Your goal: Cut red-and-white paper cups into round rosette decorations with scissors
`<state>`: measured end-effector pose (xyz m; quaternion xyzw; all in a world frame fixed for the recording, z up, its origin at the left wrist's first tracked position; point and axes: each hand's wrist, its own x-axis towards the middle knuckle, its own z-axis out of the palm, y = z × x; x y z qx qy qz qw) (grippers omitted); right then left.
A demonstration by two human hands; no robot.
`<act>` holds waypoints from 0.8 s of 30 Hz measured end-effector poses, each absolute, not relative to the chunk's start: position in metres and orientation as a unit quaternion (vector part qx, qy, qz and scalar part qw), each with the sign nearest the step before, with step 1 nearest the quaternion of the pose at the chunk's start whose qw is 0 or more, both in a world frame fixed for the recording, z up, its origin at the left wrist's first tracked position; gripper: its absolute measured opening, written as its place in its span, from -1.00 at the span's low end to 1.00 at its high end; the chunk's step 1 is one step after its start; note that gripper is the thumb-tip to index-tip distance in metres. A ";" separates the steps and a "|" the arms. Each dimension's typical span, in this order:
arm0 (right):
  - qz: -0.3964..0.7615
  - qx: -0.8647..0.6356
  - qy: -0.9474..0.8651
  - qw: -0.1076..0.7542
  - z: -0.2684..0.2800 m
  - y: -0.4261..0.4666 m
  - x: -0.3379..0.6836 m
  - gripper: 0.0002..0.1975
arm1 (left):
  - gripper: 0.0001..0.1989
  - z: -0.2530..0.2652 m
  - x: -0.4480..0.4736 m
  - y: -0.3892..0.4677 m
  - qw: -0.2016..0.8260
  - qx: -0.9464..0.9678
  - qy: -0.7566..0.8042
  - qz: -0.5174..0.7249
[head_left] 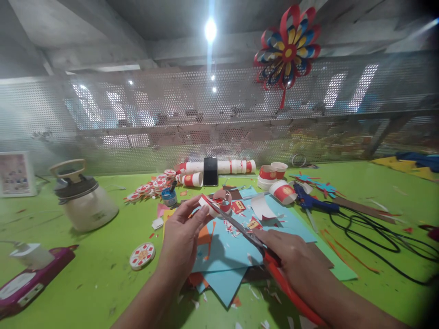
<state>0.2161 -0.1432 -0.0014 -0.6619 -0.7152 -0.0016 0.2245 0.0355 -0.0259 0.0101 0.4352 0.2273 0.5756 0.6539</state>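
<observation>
My left hand [183,228] pinches a red and white strip of paper cup [208,206] between thumb and fingers, above the light blue paper sheets [229,256]. A curled red and white part of it seems to stand just beyond the blades. Red-handled scissors [240,227] are gripped in my right hand [291,251], their blades pointing up and left to the strip. Whether the blade tips touch the paper is hard to make out. Small red and white clippings [231,228] lie on the blue sheet underneath. A cut white cup piece [262,207] rests to the right.
Paper cups [267,172] and a blue glue gun [317,201] with a looping black cable are at right. A phone [210,171] leans on stacked cups behind. At left are a jug [85,203], a patterned disc [142,256], a blue jar [168,196] and a purple power strip [37,278].
</observation>
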 end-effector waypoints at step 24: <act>0.095 -0.610 -0.722 0.312 -0.003 -0.141 0.216 -0.73 | -0.64 0.001 0.039 -0.028 0.612 0.460 0.241 0.596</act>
